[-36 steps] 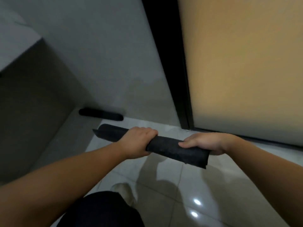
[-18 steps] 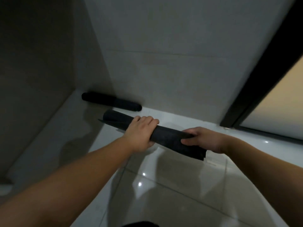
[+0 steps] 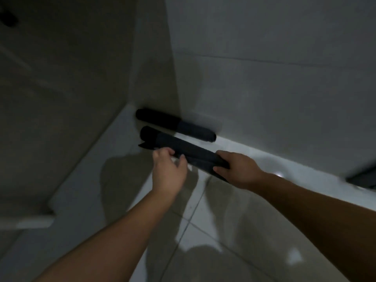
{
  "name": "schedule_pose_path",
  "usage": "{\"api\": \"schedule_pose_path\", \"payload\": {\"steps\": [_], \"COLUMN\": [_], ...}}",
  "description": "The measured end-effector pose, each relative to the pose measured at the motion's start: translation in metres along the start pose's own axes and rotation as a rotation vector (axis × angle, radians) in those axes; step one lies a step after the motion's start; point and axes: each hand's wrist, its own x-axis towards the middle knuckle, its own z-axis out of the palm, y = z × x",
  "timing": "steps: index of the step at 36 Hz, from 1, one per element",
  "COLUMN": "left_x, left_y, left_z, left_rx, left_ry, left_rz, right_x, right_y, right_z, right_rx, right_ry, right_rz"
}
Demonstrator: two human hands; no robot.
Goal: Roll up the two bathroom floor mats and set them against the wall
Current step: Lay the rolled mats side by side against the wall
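One rolled black mat (image 3: 175, 124) lies on the floor right against the foot of the white tiled wall. A second rolled black mat (image 3: 183, 147) is just in front of it, nearly parallel and low to the floor, with a loose flap sticking out at its left end. My right hand (image 3: 239, 170) grips this mat's right end. My left hand (image 3: 169, 171) is at its near side around the middle, fingers loosened and apart, only the fingertips touching the roll.
The grey wall (image 3: 264, 94) meets a darker side panel (image 3: 61, 98) in the corner at the left. A white ledge (image 3: 30, 221) juts out at the lower left. A dark door frame base (image 3: 362, 178) sits at the right. Glossy floor tiles (image 3: 234, 241) lie below.
Both hands have carried the second mat down and toward the wall, beside the first roll. My left hand has loosened from its wrap around the roll. The view has swung left, away from the door.
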Motion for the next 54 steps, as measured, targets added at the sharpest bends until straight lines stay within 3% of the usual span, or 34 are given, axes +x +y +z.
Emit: {"api": "schedule_pose_path", "payload": {"steps": [4,7,10,19,26,35,48,54], "left_x": [0.006,0.009,0.021,0.055,0.099,0.150,0.175,0.175], "left_y": [0.000,0.006,0.009,0.004,-0.027,-0.049,-0.065,-0.069], "left_z": [0.011,0.023,0.036,0.070,0.087,0.110,0.121,0.124], "left_rx": [-0.288,-0.484,-0.721,-0.864,-0.973,-1.100,-0.780,-0.365], "left_ry": [-0.213,-0.290,-0.217,-0.103,-0.061,0.032,-0.042,0.106], "left_rz": [-0.494,-0.634,-0.692,-0.728,-0.772,-0.752,-0.795,-0.645], "right_x": [0.022,0.027,0.036,0.084,0.124,0.175,0.186,0.185], "right_y": [-0.007,-0.013,-0.012,0.025,0.025,0.020,0.023,0.039], "right_z": [0.022,0.037,0.043,0.050,0.049,0.054,0.066,0.068], "right_rx": [-0.016,-0.012,-0.086,-0.312,-0.327,-0.438,-0.714,-0.668], "right_ry": [0.065,0.131,0.143,0.034,-0.202,-0.126,-0.197,-0.212], "right_rz": [-0.054,-0.075,-0.147,-0.460,-0.397,-0.486,-0.437,-0.432]}}
